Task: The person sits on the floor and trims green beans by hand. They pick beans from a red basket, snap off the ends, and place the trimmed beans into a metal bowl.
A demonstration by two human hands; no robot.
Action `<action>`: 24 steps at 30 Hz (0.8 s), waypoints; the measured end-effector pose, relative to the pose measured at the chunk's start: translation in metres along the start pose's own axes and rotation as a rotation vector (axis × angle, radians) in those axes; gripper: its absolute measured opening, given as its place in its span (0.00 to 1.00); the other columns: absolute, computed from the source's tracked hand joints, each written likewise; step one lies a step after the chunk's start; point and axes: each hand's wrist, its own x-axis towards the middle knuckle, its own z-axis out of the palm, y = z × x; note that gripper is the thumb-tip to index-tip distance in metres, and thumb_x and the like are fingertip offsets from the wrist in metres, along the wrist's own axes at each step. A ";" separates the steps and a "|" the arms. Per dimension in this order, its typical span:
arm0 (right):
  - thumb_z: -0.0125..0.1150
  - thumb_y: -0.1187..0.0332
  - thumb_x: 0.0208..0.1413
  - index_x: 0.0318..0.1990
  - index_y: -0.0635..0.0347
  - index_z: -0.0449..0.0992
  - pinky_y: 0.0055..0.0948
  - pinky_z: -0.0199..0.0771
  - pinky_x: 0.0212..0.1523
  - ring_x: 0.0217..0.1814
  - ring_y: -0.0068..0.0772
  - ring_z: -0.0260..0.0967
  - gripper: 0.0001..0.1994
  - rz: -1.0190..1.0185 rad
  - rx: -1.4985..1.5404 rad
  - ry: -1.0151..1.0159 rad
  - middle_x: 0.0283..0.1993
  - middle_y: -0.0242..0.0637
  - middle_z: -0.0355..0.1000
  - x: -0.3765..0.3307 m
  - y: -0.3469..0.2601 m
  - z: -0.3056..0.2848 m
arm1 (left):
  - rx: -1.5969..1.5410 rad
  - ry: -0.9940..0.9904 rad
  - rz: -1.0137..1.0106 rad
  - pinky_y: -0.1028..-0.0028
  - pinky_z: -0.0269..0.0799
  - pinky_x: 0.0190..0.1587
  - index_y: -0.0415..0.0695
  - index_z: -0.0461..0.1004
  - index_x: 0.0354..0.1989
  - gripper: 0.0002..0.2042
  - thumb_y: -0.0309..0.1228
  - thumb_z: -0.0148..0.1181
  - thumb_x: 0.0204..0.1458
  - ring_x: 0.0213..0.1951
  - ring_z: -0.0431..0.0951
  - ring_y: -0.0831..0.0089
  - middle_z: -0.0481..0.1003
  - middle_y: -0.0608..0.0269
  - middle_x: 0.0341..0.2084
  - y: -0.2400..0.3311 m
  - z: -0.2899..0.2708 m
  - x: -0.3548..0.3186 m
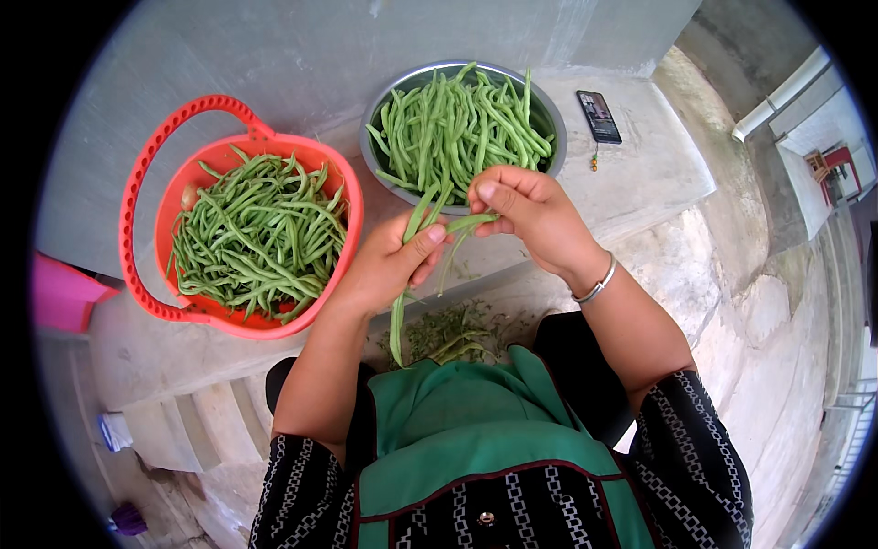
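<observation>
My left hand point(402, 259) is closed around several long green beans point(397, 325), which stick out above and below the fist. The fingers of my right hand point(526, 209) pinch the tip of one green bean point(469, 221) that runs across from the left hand. Just beyond my hands stands a metal bowl point(559, 137) heaped with green beans point(457, 128). To the left, a red plastic basket point(355, 215) with a raised handle holds more green beans point(261, 229), tangled together. A silver bracelet circles my right wrist.
A phone point(599, 117) with a beaded charm lies on the concrete ledge point(640, 174), right of the bowl. Bean scraps point(453, 334) litter the ground below my hands. A grey wall point(302, 55) rises behind, and a pink container point(66, 293) stands at the far left.
</observation>
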 end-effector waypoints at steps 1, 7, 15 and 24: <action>0.55 0.70 0.57 0.38 0.61 0.75 0.25 0.70 0.32 0.33 0.21 0.69 0.06 -0.114 -0.234 0.000 0.32 0.33 0.70 -0.001 -0.002 -0.002 | -0.005 0.006 0.000 0.81 0.57 0.20 0.39 0.69 0.37 0.13 0.39 0.48 0.62 0.17 0.61 0.84 0.63 0.72 0.17 0.000 -0.001 0.000; 0.60 0.70 0.51 0.35 0.59 0.75 0.33 0.70 0.32 0.31 0.38 0.70 0.05 -0.592 -1.157 -0.139 0.31 0.37 0.69 -0.006 -0.010 -0.011 | 0.343 0.098 0.082 0.81 0.58 0.20 0.40 0.69 0.37 0.11 0.37 0.50 0.61 0.18 0.61 0.84 0.63 0.73 0.17 0.002 -0.006 0.000; 0.62 0.69 0.48 0.33 0.59 0.75 0.38 0.68 0.32 0.32 0.45 0.68 0.06 -0.502 -1.308 -0.302 0.30 0.38 0.68 -0.005 0.001 -0.021 | 0.736 0.084 0.231 0.74 0.63 0.25 0.40 0.71 0.39 0.09 0.34 0.53 0.58 0.20 0.65 0.76 0.66 0.64 0.18 0.005 -0.006 -0.003; 0.62 0.74 0.49 0.33 0.62 0.74 0.32 0.67 0.30 0.29 0.40 0.66 0.05 -0.664 -1.039 -0.137 0.29 0.38 0.66 -0.006 0.000 -0.012 | 0.730 0.021 0.297 0.63 0.66 0.36 0.35 0.70 0.40 0.11 0.32 0.54 0.56 0.31 0.72 0.55 0.71 0.52 0.28 0.001 -0.007 -0.002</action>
